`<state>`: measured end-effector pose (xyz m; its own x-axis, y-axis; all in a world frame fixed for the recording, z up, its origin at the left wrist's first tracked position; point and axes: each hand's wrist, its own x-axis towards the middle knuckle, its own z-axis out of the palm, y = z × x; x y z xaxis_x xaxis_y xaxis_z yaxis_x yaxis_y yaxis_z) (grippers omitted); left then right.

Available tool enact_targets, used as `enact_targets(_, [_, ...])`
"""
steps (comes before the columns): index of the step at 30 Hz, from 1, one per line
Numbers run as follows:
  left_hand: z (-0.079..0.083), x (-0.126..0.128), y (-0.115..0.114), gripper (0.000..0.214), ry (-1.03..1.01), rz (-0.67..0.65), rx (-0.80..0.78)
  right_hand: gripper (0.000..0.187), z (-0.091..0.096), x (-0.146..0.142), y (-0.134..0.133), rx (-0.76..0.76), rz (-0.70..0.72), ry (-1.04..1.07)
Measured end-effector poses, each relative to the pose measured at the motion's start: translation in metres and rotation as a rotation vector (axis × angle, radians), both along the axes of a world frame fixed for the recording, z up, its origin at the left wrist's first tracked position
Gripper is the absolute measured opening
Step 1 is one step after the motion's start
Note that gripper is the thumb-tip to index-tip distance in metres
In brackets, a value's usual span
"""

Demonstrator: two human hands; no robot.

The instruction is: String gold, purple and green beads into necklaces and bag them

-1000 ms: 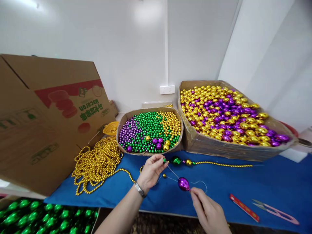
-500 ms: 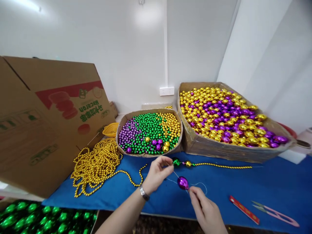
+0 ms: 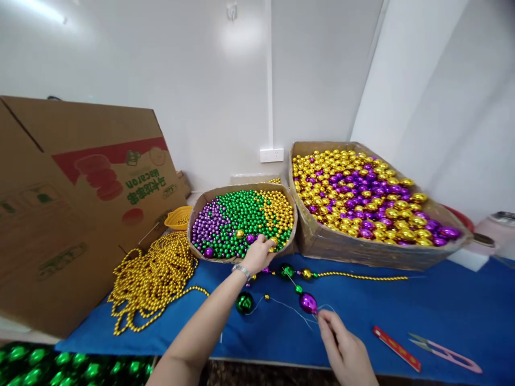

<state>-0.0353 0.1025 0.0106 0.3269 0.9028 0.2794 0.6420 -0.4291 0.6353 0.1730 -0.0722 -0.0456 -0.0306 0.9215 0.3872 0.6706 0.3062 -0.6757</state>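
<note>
My left hand reaches over the front rim of the middle box of small beads. Its fingers are apart over the larger gold and purple beads, with a gold bead at the fingertips. My right hand is closed on a thin pale string just below a large shiny purple bead. A small green bead sits on that string above the purple one. Beyond lie a large green bead and a gold bead, joined to a gold bead chain. Another green ball lies below my left wrist.
A heap of gold bead chain lies left, beside a yellow basket and a large carton. Right stands a box of gold and purple beads. Pink snips and a red strip lie on the blue cloth.
My left hand has let go of the string and moved up into the bead box. A small green bead now shows on the string above the purple bead. My right hand stays nearly in place.
</note>
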Motion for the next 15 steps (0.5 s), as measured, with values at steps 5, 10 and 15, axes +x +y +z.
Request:
enact_targets(5, [0.005, -0.002, -0.030, 0.035, -0.631, -0.001, -0.296, 0.018, 0.006, -0.004, -0.001, -0.017, 0.009, 0.012])
enact_targets(10, [0.005, 0.001, -0.064, 0.038, -1.281, -0.081, -0.777, 0.017, 0.008, -0.006, -0.002, 0.064, 0.020, -0.003])
enact_targets(15, [0.002, 0.002, -0.074, 0.035, -1.363, -0.035, -0.792, 0.018, 0.007, -0.007, -0.004, 0.113, 0.021, -0.042])
